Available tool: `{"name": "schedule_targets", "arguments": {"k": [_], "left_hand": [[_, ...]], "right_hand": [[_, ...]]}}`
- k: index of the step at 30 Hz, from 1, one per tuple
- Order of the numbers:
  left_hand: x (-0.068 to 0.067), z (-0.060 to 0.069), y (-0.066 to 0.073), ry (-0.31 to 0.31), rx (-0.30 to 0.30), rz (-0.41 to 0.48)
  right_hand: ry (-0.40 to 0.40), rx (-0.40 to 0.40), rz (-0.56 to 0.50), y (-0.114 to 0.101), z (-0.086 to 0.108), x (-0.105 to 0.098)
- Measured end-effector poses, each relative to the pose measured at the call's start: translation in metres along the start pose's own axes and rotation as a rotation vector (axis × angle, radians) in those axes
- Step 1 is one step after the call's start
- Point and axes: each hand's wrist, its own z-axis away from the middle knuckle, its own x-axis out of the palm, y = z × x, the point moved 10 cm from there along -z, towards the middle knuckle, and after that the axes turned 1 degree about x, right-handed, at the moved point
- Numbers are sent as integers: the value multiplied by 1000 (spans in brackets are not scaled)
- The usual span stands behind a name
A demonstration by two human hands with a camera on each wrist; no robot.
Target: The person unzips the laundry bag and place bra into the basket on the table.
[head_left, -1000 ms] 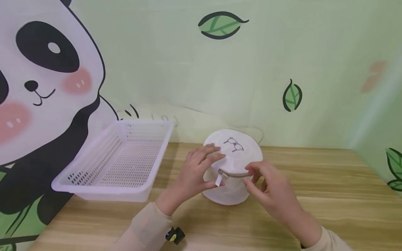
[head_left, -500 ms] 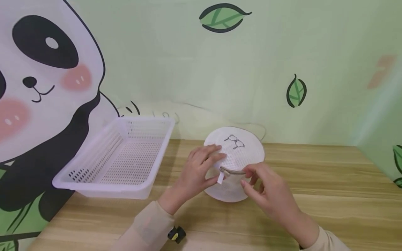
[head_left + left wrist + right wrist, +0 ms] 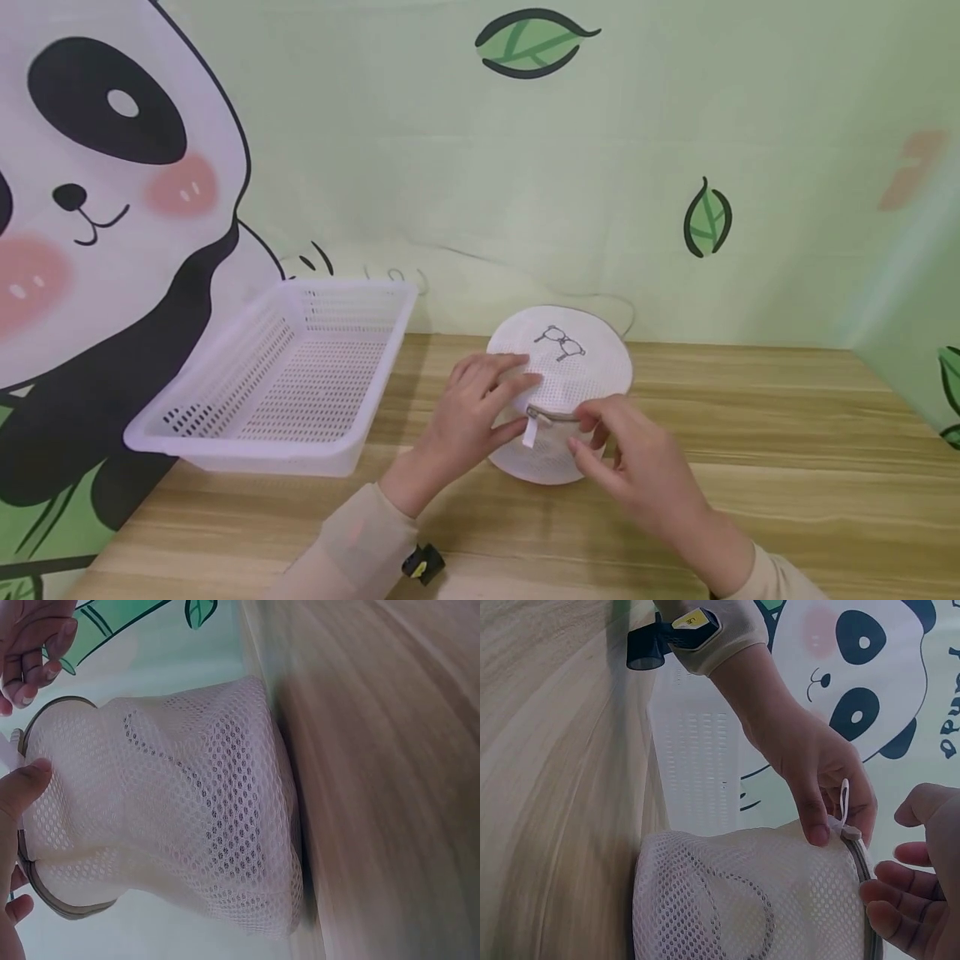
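You grip the mesh bag (image 3: 573, 382), upright on the table (image 3: 787, 458), with your left hand (image 3: 486, 404); your right hand (image 3: 637, 450) hangs loosely curled at its zip (image 3: 555, 415), perhaps touching. Only the head view shows its glasses print (image 3: 560, 342); the wrist views, a dark curve (image 3: 770, 919) lower down.

bag (image 3: 180, 802): cloth mesh | basket (image 3: 232, 451): smooth plastic | table (image 3: 757, 467): wood-grain

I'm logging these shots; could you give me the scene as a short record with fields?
Item handled: zippered white mesh bag, upright on the wood-grain table
Fastener: zipper along the bag's top, white pull tab
Left grip: holds the bag's top beside the pull tab
Right grip: at the zipper; contact unclear
Nearby: perforated white plastic basket, left of the bag, apart
Backdrop: panda-printed wall covering
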Motion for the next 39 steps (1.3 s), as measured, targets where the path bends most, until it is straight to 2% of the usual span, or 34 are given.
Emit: {"name": "schedule_targets", "arguments": {"k": [6, 21, 28, 33, 39], "left_hand": [[-1, 2, 4, 27, 1, -71], [-3, 4, 16, 112, -10, -120], [-2, 4, 18, 132, -19, -141], [0, 4, 21, 128, -2, -156], [1, 3, 24, 121, 21, -129]], "right_hand": [[-7, 11, 18, 0, 1, 2], [29, 44, 88, 0, 2, 3], [38, 46, 137, 0, 4, 7], [35, 58, 153, 3, 6, 11], [53, 45, 145, 1, 7, 13]]}}
